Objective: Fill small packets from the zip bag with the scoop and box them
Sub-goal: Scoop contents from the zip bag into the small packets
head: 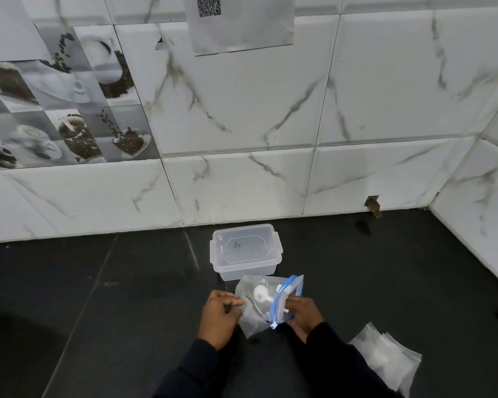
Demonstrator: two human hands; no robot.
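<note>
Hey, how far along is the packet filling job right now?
Barely begun. Nothing looks done: the plastic box sits lidded by the wall, and the small packets lie stacked at the right, seemingly unfilled. In hand: the left hand and right hand both grip the zip bag at its blue zip end, with the white scoop visible inside. Left: scooping, filling every packet and boxing them.
</note>
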